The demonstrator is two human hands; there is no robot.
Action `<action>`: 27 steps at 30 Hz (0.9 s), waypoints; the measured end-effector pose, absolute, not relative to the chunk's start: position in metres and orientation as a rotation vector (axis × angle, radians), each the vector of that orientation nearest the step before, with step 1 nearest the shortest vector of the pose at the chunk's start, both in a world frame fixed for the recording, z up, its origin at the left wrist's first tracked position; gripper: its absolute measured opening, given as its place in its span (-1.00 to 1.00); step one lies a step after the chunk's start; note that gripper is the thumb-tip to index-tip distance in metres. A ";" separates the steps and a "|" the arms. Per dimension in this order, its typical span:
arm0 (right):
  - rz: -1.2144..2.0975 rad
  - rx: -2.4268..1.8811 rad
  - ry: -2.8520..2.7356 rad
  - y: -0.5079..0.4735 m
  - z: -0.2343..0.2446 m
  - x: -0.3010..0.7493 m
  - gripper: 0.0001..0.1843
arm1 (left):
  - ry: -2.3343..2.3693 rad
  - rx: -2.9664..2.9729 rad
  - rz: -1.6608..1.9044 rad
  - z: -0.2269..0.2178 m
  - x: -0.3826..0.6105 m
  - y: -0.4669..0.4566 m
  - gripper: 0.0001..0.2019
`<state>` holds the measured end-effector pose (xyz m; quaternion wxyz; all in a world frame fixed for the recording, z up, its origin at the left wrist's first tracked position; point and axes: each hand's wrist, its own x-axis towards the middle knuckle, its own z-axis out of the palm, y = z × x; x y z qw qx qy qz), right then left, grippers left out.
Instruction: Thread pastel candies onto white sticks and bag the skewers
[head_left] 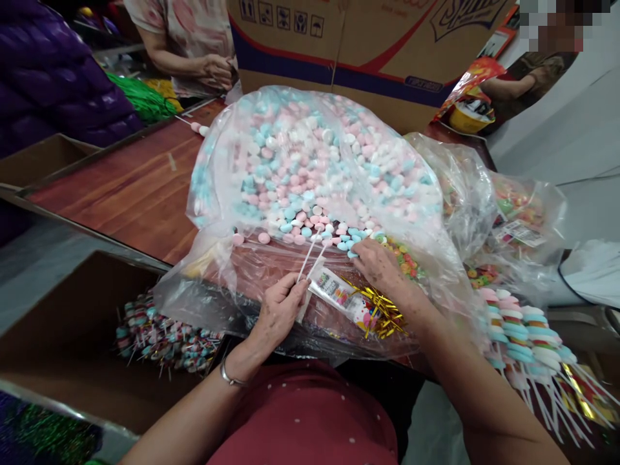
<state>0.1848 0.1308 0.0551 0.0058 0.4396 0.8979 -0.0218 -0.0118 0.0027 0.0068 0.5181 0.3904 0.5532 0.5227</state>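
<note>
My left hand (279,310) is closed around two thin white sticks (306,258) that point up and away. At their far ends the sticks reach the loose marshmallows, with a small pale piece at a tip. My right hand (380,268) has its fingertips pinched at a blue marshmallow (352,254) by the pile's front edge. Beyond both hands a large clear plastic bag (217,194) lies open, full of pink, blue and white domed marshmallows (290,187). Between the hands lie a printed packet (334,287) and gold foil ties (385,313). Ring-shaped gummies (407,261) sit beside my right wrist.
A tall cardboard box (339,58) stands behind the bag. At lower left, an open carton (62,323) holds many candy skewers (165,336). More finished skewers (526,329) lie at right, near bags of gummy rings (518,200). Two other people are across the table (126,187).
</note>
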 end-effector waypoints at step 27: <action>-0.359 1.738 3.033 0.154 0.048 0.190 -0.78 | 1.372 0.985 1.228 0.008 -0.012 0.002 -0.74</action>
